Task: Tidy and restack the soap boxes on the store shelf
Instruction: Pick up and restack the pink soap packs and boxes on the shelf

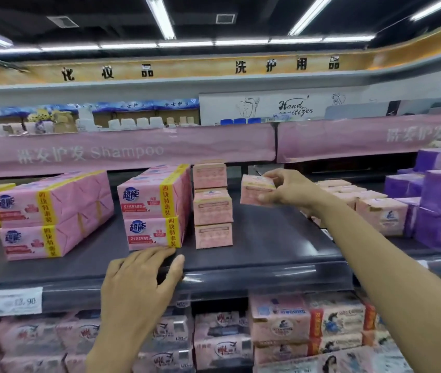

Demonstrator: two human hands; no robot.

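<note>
Holding the pink soap box (257,193) pinched between thumb and curled fingers, your right hand (289,189) has it above the shelf (267,238), at 3 o'clock from the three-high stack (212,205). Bring it down level, edges square with that stack, and let go only once it sits flat. Your left hand (138,278) lies flat on the shelf lip at 7 o'clock, gripping nothing. Wrapped four-packs (154,205) stand just beside the stack at 9 o'clock. The pink banner (133,152) hangs close at 12 o'clock, so topping the stack looks tight. Loose pink boxes (381,214) crowd your forearm at 3 o'clock; avoid sweeping them.
</note>
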